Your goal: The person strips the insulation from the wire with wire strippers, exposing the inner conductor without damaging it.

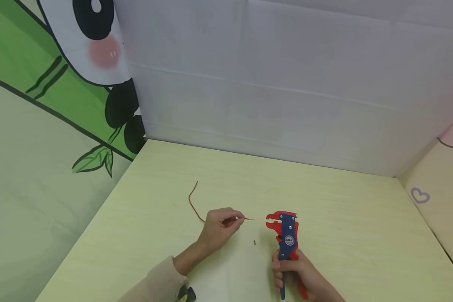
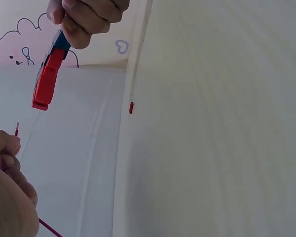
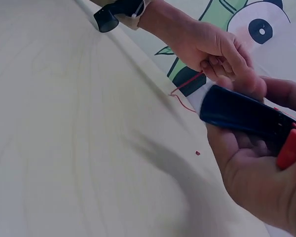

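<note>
Between thumb and fingers, my left hand (image 1: 219,228) pinches a thin red wire (image 1: 193,207) near one end. That end is bare and points right, toward the tool; the rest of the wire trails behind the hand to the upper left. My right hand (image 1: 296,270) grips the handles of a red and blue wire stripper (image 1: 288,235), held upright with its notched red jaws facing left. A gap separates the jaws from the wire's bare tip. On the table below that gap lies a short piece of red insulation (image 2: 131,107).
A pale wood-grain table (image 1: 343,209) spreads under both hands. Behind it rises a white cloth backdrop (image 1: 287,84), with a printed cartoon cloth (image 1: 30,147) on the left. A dark wrist-worn device (image 3: 106,20) sits by the left sleeve.
</note>
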### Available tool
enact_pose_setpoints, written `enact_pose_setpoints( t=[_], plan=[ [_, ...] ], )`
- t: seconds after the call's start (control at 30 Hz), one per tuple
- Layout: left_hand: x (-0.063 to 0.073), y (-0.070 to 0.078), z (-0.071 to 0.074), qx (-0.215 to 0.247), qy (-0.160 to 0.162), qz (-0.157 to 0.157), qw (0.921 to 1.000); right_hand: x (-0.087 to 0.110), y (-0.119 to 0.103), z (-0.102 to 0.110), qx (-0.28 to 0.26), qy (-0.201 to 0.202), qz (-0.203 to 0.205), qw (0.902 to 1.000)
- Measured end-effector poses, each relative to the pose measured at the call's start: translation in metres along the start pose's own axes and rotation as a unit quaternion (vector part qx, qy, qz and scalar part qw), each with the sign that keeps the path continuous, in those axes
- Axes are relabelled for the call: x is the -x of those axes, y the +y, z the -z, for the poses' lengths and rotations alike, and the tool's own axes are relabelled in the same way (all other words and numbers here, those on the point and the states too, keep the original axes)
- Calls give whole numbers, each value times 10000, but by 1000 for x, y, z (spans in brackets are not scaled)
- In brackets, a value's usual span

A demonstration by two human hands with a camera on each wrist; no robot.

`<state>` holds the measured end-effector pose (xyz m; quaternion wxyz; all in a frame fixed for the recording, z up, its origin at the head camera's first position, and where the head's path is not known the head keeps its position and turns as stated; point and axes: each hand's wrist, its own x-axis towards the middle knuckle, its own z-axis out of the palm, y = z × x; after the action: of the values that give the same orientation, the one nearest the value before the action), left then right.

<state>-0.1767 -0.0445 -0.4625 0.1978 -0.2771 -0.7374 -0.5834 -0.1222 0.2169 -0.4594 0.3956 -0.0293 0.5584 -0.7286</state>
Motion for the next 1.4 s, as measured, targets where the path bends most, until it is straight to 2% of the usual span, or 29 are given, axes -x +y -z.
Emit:
enact_pose_setpoints(
  t=[0.17,0.27,0.53,0.83,1.07,1.4],
  plan=[
    [0,-5,3,-69,26,217,9997,0,0,6,-173,42,-99,9998],
    [1,-6,6,-105,6,398,9992,1,0,10,-96,130,-131,9998],
    [2,-9,13,-218,-71,731,9971,1,2,26,612,265,-70,9978],
    [9,-21,16,-410,-171,857,9953,3,4,39,1066,280,23,9939],
    [13,-24,19,-569,-186,877,9943,6,5,46,1620,625,-48,9848],
    [19,-26,25,-876,-207,1123,9896,8,3,45,2082,981,-574,9715]
  ],
)
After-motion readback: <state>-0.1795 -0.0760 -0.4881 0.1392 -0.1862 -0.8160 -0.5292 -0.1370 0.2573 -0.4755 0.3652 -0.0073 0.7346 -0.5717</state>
